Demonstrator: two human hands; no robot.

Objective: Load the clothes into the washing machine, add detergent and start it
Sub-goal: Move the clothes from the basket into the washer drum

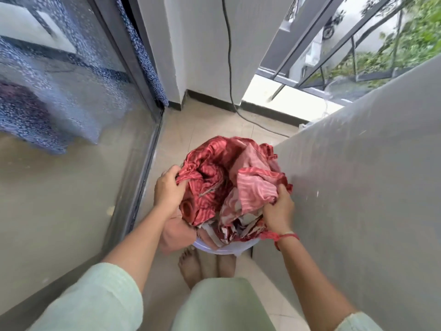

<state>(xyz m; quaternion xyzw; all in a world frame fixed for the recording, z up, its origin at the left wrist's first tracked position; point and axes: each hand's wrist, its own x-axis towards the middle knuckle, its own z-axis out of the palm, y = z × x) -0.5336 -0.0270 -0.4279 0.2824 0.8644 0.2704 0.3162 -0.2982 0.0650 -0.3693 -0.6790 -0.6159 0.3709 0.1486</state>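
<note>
A heap of red and pink striped clothes (222, 177) fills a pale plastic tub (226, 248) standing on the tiled floor in front of my feet. My left hand (168, 187) grips the left side of the red cloth, fingers curled into the fabric. My right hand (278, 207) grips the pink striped cloth on the right side of the heap. The grey side of the washing machine (358, 187) rises close on the right; its lid and controls are out of view.
A sliding glass door (71, 139) with a blue dotted curtain behind it closes off the left. A black cable (230, 68) runs down the white wall to the floor. A railing (334, 56) and greenery lie beyond. The floor strip is narrow.
</note>
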